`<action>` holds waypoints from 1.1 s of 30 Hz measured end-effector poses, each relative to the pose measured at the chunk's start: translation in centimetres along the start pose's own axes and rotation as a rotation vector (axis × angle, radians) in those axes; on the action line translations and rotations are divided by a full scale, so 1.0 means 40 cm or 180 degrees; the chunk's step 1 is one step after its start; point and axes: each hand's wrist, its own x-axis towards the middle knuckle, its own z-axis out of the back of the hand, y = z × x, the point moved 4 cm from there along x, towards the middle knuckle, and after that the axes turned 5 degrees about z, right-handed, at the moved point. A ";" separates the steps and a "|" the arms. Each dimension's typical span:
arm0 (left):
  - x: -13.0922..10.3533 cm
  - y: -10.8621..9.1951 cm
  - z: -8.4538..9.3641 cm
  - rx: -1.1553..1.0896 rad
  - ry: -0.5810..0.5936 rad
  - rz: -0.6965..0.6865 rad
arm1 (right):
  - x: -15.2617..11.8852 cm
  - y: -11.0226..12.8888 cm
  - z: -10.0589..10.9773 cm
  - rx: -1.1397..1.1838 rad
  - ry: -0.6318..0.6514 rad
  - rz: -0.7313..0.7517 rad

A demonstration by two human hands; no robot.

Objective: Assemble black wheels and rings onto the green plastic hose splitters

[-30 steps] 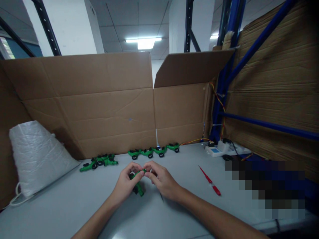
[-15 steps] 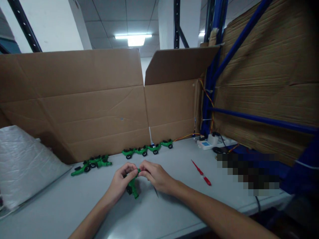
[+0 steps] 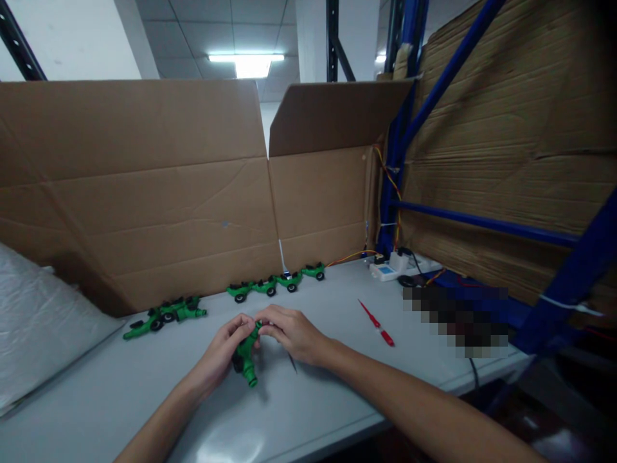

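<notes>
Closest in, a green toy [image 3: 247,359] is held over the grey table [image 3: 308,411], between the two hands. Its long axis runs almost straight fore and aft: one end points back toward the person and hangs free, while the other lies out at the fingertips, where the hands meet. The left hand [image 3: 230,346] is the nearer one to the toy's body, with its thumb and fingers wrapped around the left side and the far end; a dark part of the toy shows beneath it. The right hand [image 3: 290,334] comes in from the right and touches only that far end, thumb and fingertips pinching it; whether a small piece sits between them is hidden. Below the right palm a thin dark rod [image 3: 292,364] sticks out, and I cannot tell if it is held or lying on the surface. Farther off to the right lies a red screwdriver [image 3: 376,323], tip pointing away and to the left, well apart from both hands. Beyond, on the left, is a cluster of green toys [image 3: 168,315], near a white bag [image 3: 45,334]. A row of four more toys [image 3: 276,283] and a power strip [image 3: 419,265] stand before the cardboard wall [image 3: 193,212].
</notes>
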 end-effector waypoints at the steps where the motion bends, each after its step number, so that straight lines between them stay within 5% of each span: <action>1: 0.000 0.000 0.001 -0.0019 -0.0024 -0.0011 | 0.000 0.002 -0.001 0.0001 0.0033 0.0033; 14: -0.001 -0.002 0.001 -0.0213 -0.0112 0.0108 | -0.001 -0.001 0.009 -0.0070 -0.0173 -0.0158; 33: 0.007 -0.031 0.050 -0.0187 -0.1321 -0.0640 | -0.010 -0.034 0.010 0.0199 -0.0440 -0.0938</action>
